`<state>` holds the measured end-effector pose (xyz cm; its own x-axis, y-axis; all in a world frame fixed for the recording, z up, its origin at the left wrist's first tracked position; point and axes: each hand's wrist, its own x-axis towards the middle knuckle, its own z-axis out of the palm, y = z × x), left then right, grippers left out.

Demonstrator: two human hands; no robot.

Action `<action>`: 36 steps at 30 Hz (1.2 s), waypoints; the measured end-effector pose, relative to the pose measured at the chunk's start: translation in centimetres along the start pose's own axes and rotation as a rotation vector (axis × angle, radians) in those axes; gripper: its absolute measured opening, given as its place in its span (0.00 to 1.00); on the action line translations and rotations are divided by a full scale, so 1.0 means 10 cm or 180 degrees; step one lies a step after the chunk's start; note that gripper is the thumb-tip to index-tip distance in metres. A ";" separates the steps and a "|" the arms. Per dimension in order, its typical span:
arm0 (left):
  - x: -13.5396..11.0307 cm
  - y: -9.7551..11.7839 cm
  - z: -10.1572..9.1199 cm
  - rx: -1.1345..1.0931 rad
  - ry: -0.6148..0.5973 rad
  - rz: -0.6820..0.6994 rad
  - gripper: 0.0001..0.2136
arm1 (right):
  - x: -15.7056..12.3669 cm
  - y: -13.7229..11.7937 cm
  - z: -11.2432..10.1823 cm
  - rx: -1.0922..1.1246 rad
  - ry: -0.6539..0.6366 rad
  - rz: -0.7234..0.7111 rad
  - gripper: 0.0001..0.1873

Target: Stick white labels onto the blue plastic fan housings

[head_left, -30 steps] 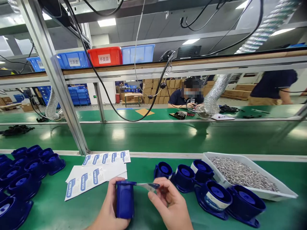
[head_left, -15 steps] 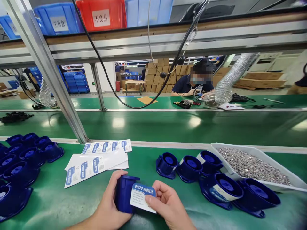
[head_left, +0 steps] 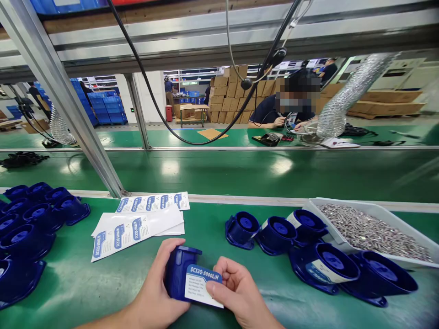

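Observation:
A dark blue plastic pump housing (head_left: 177,273) lies on its side in my left hand (head_left: 156,285), whose fingers and thumb wrap round it. Between the thumb and fingers of my right hand (head_left: 236,290) is a blue and white sticker label (head_left: 202,284) printed DC52Q-5000L/H. The label's left edge lies against the housing's side; its right part stands off, pinched. Behind my left hand, sheets of the same labels (head_left: 137,230) rest on the green bench. To the right stand several blue housings (head_left: 331,267), some with labels round them.
More blue housings (head_left: 29,240) crowd the left side. A white tray of metal screws (head_left: 373,233) sits at the right. A metal post (head_left: 85,123) rises at left, and a black cable (head_left: 151,100) hangs ahead. Across the bench, a co-worker (head_left: 270,112) handles small parts.
The view has tilted down and shifted slightly left. Both hands keep their hold on the housing and the label, with only a slight shift between them.

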<state>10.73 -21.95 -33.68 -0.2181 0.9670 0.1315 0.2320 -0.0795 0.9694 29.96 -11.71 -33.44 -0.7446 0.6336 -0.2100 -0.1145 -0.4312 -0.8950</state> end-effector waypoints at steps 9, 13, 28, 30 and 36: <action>0.01 0.00 0.00 0.0069 -0.0009 0.0090 0.44 | 0.00 0.03 0.02 -0.0157 -0.0051 -0.0081 0.32; 0.00 0.00 0.00 0.0056 -0.0017 0.0088 0.44 | 0.00 0.04 0.00 -0.0207 -0.0070 -0.0036 0.30; 0.01 0.01 0.01 0.0000 0.0000 0.0077 0.45 | 0.02 -0.03 0.07 -0.0232 0.0003 -0.0071 0.33; 0.01 0.02 0.00 0.0010 -0.0008 0.0075 0.45 | 0.02 -0.02 0.06 -0.0232 -0.0004 -0.0044 0.32; 0.02 0.01 0.00 0.0014 -0.0002 0.0070 0.45 | 0.01 -0.03 0.08 -0.0266 0.0022 -0.0053 0.34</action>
<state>10.70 -21.78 -33.54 -0.2121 0.9652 0.1528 0.2408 -0.0999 0.9654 29.38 -12.02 -32.90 -0.7385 0.6447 -0.1973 -0.0713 -0.3656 -0.9280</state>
